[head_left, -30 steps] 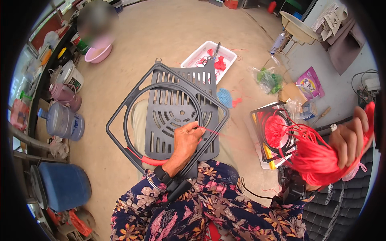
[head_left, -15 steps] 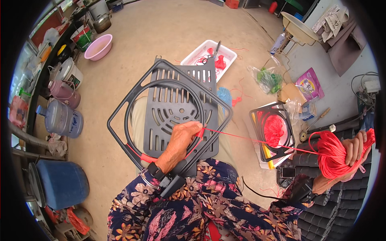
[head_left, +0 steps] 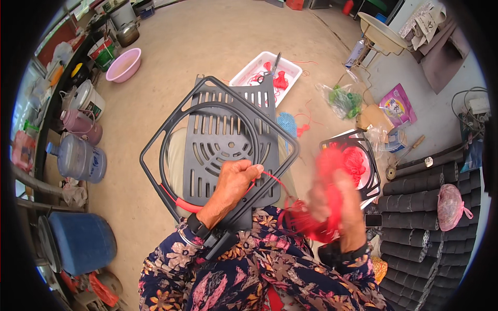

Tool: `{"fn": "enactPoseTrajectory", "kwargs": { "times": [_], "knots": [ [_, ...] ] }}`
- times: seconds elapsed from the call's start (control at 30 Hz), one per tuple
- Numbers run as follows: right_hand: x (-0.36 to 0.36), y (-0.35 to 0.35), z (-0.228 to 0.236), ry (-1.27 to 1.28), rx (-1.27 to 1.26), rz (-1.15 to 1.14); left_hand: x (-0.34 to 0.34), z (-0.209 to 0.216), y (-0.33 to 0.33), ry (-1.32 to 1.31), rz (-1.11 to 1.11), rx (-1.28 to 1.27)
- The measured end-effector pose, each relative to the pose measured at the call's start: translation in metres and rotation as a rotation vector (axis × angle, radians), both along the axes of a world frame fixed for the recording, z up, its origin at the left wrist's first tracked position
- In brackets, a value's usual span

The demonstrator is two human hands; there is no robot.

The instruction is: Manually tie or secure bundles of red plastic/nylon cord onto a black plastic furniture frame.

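A black square frame [head_left: 160, 136] with a round inner ring lies tilted over a dark slotted plastic board [head_left: 267, 189] on my lap. Red string [head_left: 188, 206] is wound closely round part of the ring at the lower left. My left hand [head_left: 232, 182] pinches the ring's lower right side, thumb and fingers closed on the string there. From that pinch a slack strand runs right to a thick red skein of string [head_left: 314, 220]. My right hand [head_left: 346, 199], blurred by motion, holds this skein just right of my lap; its separate fingers cannot be made out.
A white tray [head_left: 296, 69] with red string and scissors sits beyond the board. At right, a second black frame [head_left: 371, 153] rests over red string, near a plastic bag of greens [head_left: 346, 103] and stacked black rolls [head_left: 410, 215]. A water jug [head_left: 82, 155] and blue barrel [head_left: 85, 238] stand left.
My right hand has swung the skein from the far right inward toward my lap. The strand, taut before, now sags. My left hand keeps its pinch on the ring.
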State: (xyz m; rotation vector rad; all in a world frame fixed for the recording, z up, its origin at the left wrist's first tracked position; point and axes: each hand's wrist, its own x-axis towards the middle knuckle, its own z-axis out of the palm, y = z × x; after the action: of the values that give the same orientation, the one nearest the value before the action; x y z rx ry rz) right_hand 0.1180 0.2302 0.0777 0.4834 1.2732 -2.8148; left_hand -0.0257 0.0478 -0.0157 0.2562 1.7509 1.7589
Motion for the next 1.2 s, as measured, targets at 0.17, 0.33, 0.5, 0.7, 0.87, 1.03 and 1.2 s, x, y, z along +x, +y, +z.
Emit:
{"fn": "enactPoseTrajectory", "kwargs": {
  "times": [0.17,0.33,0.5,0.7,0.87,1.03,1.2],
  "knots": [
    [-0.007,-0.02,-0.046,-0.164,-0.039,0.12,-0.007,0.001,-0.012,0.228,-0.045,-0.266],
    [0.014,-0.028,-0.054,-0.137,0.345,0.393,-0.003,-0.012,-0.016,0.283,0.061,-0.189],
    [0.014,-0.024,-0.049,-0.094,0.814,0.189,-0.003,-0.012,-0.014,0.295,0.078,-0.175],
    [-0.036,-0.021,-0.006,-0.056,1.397,0.179,0.002,-0.007,-0.016,0.581,0.067,-0.254],
    [-0.07,-0.033,-0.025,0.126,1.776,0.204,0.007,0.01,-0.016,0.838,0.014,-0.349],
    [-0.089,-0.043,-0.048,0.387,1.703,0.017,0.0,0.003,-0.021,0.81,-0.024,-0.348],
    [-0.079,-0.044,-0.034,0.281,1.91,0.114,0.009,-0.007,-0.019,0.776,-0.026,-0.351]
  ]
}}
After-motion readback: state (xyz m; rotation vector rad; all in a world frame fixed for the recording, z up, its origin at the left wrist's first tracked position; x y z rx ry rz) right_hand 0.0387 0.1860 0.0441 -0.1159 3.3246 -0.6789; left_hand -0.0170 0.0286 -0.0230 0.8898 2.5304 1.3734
